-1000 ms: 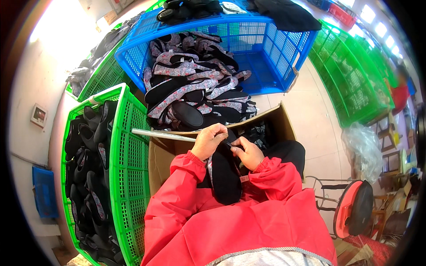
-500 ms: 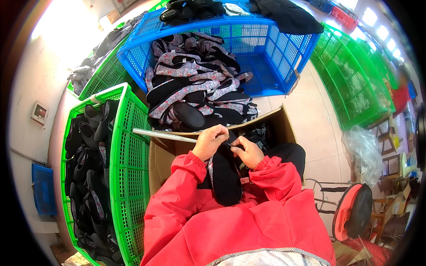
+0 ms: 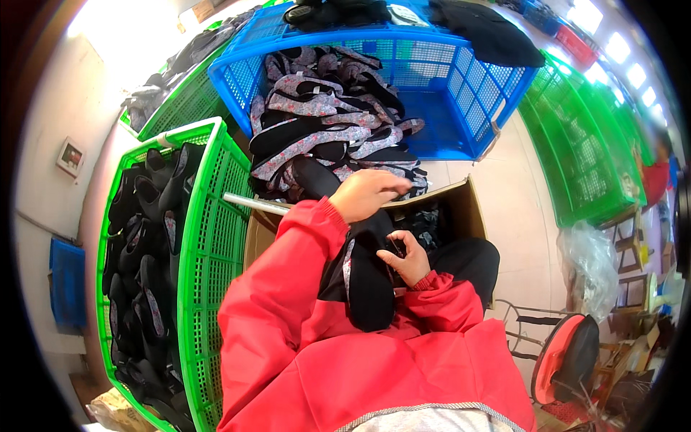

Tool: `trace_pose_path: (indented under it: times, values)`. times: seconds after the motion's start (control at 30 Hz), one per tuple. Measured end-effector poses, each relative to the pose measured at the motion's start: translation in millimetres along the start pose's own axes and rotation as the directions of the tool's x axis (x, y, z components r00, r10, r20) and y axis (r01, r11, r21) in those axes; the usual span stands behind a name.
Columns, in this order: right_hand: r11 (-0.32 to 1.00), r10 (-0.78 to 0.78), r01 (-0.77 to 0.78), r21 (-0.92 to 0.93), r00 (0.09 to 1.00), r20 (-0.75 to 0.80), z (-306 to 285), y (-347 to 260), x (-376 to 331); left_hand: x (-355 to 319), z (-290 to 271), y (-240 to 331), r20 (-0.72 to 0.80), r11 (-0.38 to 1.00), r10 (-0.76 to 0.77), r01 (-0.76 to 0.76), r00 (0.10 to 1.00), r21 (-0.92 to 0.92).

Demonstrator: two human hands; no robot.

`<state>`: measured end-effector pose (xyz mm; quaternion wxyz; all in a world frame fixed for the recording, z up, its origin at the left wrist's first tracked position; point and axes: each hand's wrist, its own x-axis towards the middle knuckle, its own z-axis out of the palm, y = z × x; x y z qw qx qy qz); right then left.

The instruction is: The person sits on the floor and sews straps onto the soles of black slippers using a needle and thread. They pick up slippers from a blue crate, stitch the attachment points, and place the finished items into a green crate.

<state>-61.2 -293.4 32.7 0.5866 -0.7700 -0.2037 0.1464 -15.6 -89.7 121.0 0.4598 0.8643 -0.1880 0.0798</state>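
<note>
A black slipper [image 3: 371,284] with a strip of floral fabric along its side lies sole up over my lap. Above its far end, my left hand [image 3: 366,194] is raised with its fingers stretched to the right, slightly blurred, holding nothing that I can see. Close to the slipper's right side, my right hand [image 3: 409,259] is closed, thumb and fingers curled around something small and dark that I cannot make out. Under both hands stands an open cardboard box [image 3: 471,209] with dark things inside.
Beyond the box, a blue plastic crate [image 3: 360,36] lies on its side, floral and black slippers [image 3: 317,137] spilling out. At left stands a green crate [image 3: 223,288] of black slippers. A white pipe [image 3: 255,204] crosses the box's edge. At right are a stool [image 3: 565,356] and green crates [image 3: 576,137].
My left hand has come away from the right hand, rising and moving right with its fingers straightened. The right hand has shifted slightly right and down. The slipper stays over my lap.
</note>
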Motion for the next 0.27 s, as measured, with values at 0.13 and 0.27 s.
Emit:
trace_pose_path:
  times: [0.13, 0.27]
  values:
    - [0.988, 0.130, -0.130, 0.088, 0.991, -0.005, 3.0, 21.8, -9.3, 18.5, -4.8, 11.3, 0.087, 0.966, 0.088, -0.106, 0.992, 0.235]
    - [0.955, 0.210, -0.217, 0.201, 0.976, 0.052, 2.9, 37.7, -10.8, 2.5, -19.5, -6.6, -0.008, 0.978, 0.042, -0.040, 0.999, 0.205]
